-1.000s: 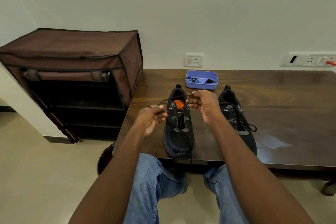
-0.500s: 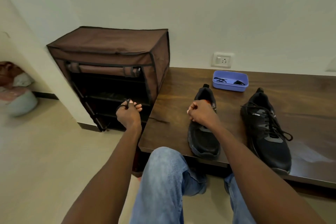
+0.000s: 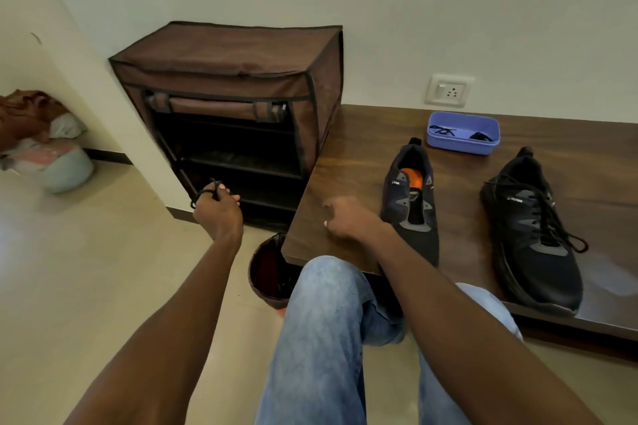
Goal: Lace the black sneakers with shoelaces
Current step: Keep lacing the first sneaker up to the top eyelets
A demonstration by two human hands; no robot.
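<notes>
Left hand (image 3: 217, 209), mid-left of frame: grip closed round a bunched black cord shoelace (image 3: 210, 190), loop poking up above the knuckles, held out over the floor in front of the brown fabric shoe rack (image 3: 241, 93), well apart from both shoes. Right hand (image 3: 348, 219), centre: fingers loosely curled, nothing visibly in them, hovering at the near-left corner of the dark wooden surface (image 3: 345, 155), just beside the unlaced black mesh sneaker with orange insole (image 3: 412, 203). Second black sneaker, already laced w/ bow (image 3: 533, 231), right of frame. Blue plastic tray (image 3: 462, 133) behind them by the wall, small dark bits inside, prob. more lace, can't tell.

Risks, as judgement: lace bunched, so likely to tangle or knot when fed thru eyelets; loose tail could slip from grip and drop to floor or into the dark round bin (image 3: 272, 272) below the surface edge. Unlaced shoe unheld, sits near the edge; a tug could drag it off.

Writing: small white logo on each shoe's side, too blurred to read. Wall socket (image 3: 448, 90): no legible text.
</notes>
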